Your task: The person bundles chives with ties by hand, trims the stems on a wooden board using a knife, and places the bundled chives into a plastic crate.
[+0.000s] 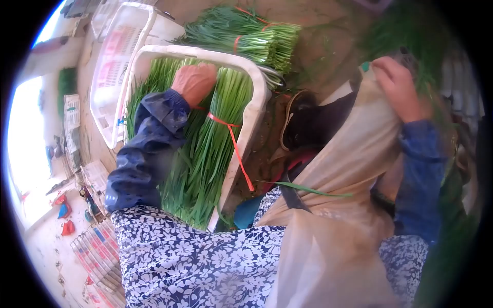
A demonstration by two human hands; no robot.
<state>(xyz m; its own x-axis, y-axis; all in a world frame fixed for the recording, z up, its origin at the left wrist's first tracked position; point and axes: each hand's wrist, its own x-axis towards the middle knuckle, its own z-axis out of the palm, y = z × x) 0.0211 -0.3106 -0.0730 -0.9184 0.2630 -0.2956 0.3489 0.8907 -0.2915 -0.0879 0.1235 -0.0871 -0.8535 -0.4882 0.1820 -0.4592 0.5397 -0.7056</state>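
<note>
Inside the white plastic crate [259, 95], my left hand [194, 83] is closed over the upper stems of a bundle of green chives [154, 77]; its fingertips are hidden among the stems. Beside it lies another chive bundle [226, 105], bound with a red tie [223, 122] whose loose end hangs over the crate's side. My right hand [398, 87] rests on my knee, over the beige apron [354, 138]. Its fingers are extended and slightly bent, and I see nothing held in them. A single green leaf [313, 190] lies across the apron.
More tied chive bundles [262, 43] lie on the brown floor beyond the crate. Another white crate [118, 66] stands against its left side. My dark boot [308, 120] is close to the crate's right. Loose greens [400, 41] are blurred at upper right. Stacked crates [97, 254] stand at lower left.
</note>
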